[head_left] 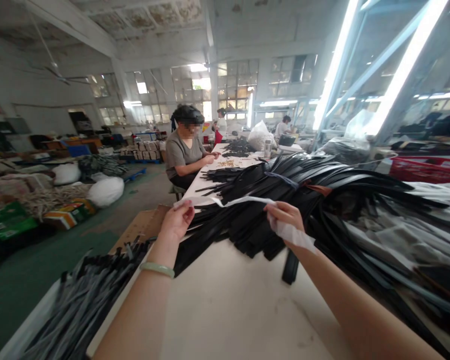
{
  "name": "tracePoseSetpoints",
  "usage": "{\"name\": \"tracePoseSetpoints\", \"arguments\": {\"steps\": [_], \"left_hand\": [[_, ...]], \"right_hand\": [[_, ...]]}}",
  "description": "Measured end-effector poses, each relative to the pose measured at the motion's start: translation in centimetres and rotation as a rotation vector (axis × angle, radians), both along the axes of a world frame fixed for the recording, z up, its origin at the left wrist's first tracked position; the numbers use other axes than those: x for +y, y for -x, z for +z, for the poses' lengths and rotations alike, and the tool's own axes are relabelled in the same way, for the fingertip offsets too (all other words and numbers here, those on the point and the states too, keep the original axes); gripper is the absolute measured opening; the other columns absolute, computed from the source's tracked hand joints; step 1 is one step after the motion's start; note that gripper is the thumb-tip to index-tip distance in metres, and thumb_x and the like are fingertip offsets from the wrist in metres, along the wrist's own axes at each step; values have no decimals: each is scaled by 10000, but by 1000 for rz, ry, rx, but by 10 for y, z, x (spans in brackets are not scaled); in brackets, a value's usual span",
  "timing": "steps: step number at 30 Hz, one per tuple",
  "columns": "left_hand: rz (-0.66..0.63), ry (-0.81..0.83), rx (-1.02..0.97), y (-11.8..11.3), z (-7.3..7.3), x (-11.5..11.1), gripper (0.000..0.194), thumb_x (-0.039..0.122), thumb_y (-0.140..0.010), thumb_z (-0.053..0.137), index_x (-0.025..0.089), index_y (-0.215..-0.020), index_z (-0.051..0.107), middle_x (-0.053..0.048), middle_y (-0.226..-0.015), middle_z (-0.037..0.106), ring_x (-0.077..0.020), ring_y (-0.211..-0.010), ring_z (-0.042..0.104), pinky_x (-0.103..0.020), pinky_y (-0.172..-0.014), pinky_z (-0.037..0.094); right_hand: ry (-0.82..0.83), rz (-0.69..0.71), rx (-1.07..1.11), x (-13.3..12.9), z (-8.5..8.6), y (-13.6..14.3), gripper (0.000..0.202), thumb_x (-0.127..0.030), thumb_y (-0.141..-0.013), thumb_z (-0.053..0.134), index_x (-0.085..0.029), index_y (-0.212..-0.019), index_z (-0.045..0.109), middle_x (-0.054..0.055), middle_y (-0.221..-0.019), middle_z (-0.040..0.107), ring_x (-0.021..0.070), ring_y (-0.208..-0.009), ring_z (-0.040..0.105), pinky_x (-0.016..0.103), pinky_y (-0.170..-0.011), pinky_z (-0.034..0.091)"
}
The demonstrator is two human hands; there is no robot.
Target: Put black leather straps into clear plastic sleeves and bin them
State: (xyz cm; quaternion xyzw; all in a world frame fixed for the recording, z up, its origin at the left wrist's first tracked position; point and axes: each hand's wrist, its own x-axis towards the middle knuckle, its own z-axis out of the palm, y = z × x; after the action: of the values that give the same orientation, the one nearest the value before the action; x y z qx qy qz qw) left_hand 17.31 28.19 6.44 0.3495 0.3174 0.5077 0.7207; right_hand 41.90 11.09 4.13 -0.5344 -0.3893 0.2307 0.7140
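A thin white strip (243, 199) stretches, with a twist in its middle, between my two hands above the table. Its left end is pinched in the fingers of my left hand (178, 218), which has a pale green bangle (157, 270) on its wrist. My right hand (285, 216) grips the other end, and whitish translucent material (294, 236) trails from it across the wrist. Just behind and below the strip lies a big heap of black flat strips (247, 227), partly covered by my hands. I cannot tell whether the white strip is tape or film.
More dark strips (86, 295) are piled left of the white table (225, 305), near some cardboard (142, 225). A co-worker (185, 150) sits farther along the table's left side. On the right are a red crate (427, 170) and white material (390, 250). Bright tube lights (408, 65) slant overhead.
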Motion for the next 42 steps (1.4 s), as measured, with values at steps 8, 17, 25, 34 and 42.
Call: {"name": "tracePoseSetpoints", "arguments": {"steps": [8,17,25,34,42], "left_hand": [[171,-82,-227,26,22,13,200,74,-865,448,152,-740,584,15,-653,655,-44,-600,621,-116,-614,527],[-66,-681,497,-7,9,-23,44,174,-640,702,133,-653,711,-27,-659,675,-152,-667,602,-219,-610,434],[-148,-763,785,-30,-8,-45,242,351,-652,651,116,-671,709,-22,-574,629,-133,-525,504,-252,-538,356],[-219,-756,868,-37,-19,-53,312,381,-559,719,155,-494,515,65,-443,436,-77,-448,354,-221,-467,241],[-263,-928,965,-36,-13,-56,280,342,-585,707,163,-480,518,48,-483,461,-97,-494,383,-230,-502,261]], "right_hand": [[431,1251,-438,-20,7,92,366,-435,-762,647,-170,-1010,697,73,-908,693,193,-792,657,298,-712,520],[256,-64,-1322,7,-18,23,235,-217,-822,609,-283,-1031,696,69,-1141,613,241,-1074,511,434,-934,332],[59,-237,-1219,3,-10,20,207,-245,-903,484,-257,-917,690,17,-909,692,176,-906,600,425,-1027,230],[-18,-324,-1275,-14,20,53,204,-237,-919,425,-200,-903,624,38,-784,613,173,-779,545,345,-858,339],[75,-319,-1377,-11,20,52,188,-237,-937,444,-234,-885,625,19,-778,613,168,-827,538,348,-912,259]]}}
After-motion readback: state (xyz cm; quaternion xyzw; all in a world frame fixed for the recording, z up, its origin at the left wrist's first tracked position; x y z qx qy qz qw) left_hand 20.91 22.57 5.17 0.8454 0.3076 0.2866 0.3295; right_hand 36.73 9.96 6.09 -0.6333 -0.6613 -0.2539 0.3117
